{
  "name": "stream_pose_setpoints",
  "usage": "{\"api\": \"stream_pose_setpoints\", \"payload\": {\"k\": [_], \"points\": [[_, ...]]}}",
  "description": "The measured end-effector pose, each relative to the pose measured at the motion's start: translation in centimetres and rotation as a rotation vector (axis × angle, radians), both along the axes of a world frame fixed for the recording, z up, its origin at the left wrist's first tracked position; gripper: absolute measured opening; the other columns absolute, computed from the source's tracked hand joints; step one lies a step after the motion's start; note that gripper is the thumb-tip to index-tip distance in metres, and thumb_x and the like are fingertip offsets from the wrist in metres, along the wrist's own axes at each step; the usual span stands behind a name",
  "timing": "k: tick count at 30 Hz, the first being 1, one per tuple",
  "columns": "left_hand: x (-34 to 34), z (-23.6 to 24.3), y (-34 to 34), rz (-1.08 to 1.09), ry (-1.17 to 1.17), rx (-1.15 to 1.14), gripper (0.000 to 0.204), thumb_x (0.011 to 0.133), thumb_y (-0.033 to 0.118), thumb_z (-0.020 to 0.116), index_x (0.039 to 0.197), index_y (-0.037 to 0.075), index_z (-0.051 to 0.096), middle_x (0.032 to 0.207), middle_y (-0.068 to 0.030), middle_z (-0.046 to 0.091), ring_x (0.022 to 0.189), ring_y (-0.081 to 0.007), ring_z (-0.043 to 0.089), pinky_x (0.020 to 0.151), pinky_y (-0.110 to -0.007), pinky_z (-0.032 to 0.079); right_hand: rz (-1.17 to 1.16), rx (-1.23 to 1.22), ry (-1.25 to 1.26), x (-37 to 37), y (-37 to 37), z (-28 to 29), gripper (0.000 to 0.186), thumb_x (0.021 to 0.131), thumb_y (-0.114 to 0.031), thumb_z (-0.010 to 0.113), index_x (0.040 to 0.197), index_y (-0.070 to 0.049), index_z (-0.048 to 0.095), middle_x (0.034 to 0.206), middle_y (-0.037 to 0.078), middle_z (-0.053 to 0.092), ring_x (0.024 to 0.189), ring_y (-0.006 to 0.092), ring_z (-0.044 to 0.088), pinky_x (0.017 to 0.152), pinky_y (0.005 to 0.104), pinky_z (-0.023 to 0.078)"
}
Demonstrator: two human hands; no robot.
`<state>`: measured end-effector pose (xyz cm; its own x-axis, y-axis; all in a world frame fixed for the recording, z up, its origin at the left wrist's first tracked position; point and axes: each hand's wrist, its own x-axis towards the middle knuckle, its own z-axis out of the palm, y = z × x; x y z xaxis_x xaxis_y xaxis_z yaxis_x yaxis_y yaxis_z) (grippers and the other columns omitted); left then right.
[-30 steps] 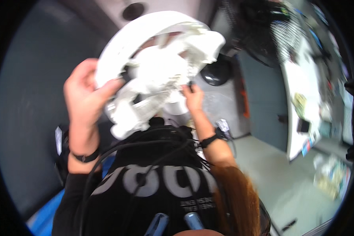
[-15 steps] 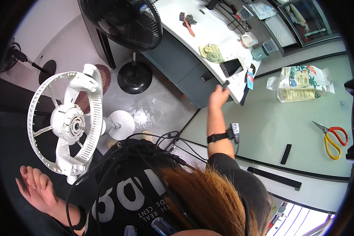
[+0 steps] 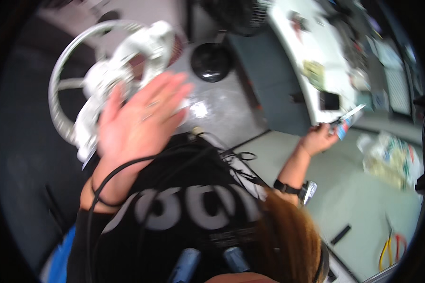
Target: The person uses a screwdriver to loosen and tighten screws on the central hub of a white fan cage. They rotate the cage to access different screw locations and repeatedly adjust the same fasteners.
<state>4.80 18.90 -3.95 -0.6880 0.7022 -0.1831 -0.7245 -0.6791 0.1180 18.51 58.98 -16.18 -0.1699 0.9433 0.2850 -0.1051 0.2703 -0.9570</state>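
My left hand, blurred, is raised in front of the white fan. Its fingers are stretched out with nothing in them, and it hides part of the frame; whether it touches the fan I cannot tell. At the desk's near corner, my right hand is closed round a small dark object. A pale, narrow strip extends past it; blur hides whether the two are one thing. A blue-and-red packet is right beside those fingers. Just beyond lies a dark phone on the white desk.
A green cloth lies on the desk. To the right, a plastic-wrapped package and red-and-yellow-handled scissors rest on a pale green surface. A black fan's round base stands on the floor. Cables cross my front.
My left hand has come up and inward across the fan. My right hand has shifted along the desk corner to the packet. The whole view has swung and blurred.
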Motion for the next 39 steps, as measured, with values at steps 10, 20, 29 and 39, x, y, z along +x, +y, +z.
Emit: {"api": "stream_pose_setpoints", "payload": {"k": [10,20,29,39], "points": [[4.0,-1.4,0.7,-0.061,0.037,-0.181,0.063,0.090,0.032,0.055,0.140,-0.001,0.036,0.138,-0.0193,0.046,0.131,-0.0281,0.042,0.111,-0.044,0.031,1.520,0.786,-0.402,-7.2,-21.8,13.0,0.050,0.067,-0.007,0.074,0.113,0.001,0.059,0.092,0.014,0.064,0.080,0.0306,0.063,0.070,0.0356,0.051],[8.3,-1.2,-3.0,0.069,-0.076,-0.280,0.065,0.078,0.012,0.052,0.137,-0.010,0.037,0.130,-0.0236,0.052,0.118,-0.0293,0.055,0.106,-0.041,0.040,1.555,1.036,-0.090,-9.0,-25.0,10.6,0.020,0.063,-0.014,0.073,0.084,-0.014,0.072,0.070,0.000,0.049,0.061,0.0191,0.053,0.050,0.0312,0.044],[9.3,-1.4,-4.8,-0.005,-0.057,-0.108,0.059,0.078,0.014,0.052,0.131,-0.010,0.041,0.121,-0.0249,0.056,0.110,-0.0303,0.060,0.100,-0.040,0.047,1.707,1.219,0.065,-9.7,-27.2,10.9,0.016,0.068,-0.013,0.066,0.083,-0.009,0.070,0.072,-0.001,0.056,0.059,0.0179,0.054,0.049,0.0324,0.044],[9.5,-1.7,-6.6,0.019,0.018,0.065,0.055,0.082,0.015,0.051,0.129,-0.012,0.038,0.117,-0.0231,0.057,0.106,-0.0275,0.062,0.098,-0.039,0.047,1.666,1.243,0.190,-9.9,-29.5,12.1,0.016,0.065,-0.013,0.068,0.080,-0.008,0.068,0.068,-0.001,0.050,0.056,0.0163,0.051,0.047,0.0307,0.041]]}}
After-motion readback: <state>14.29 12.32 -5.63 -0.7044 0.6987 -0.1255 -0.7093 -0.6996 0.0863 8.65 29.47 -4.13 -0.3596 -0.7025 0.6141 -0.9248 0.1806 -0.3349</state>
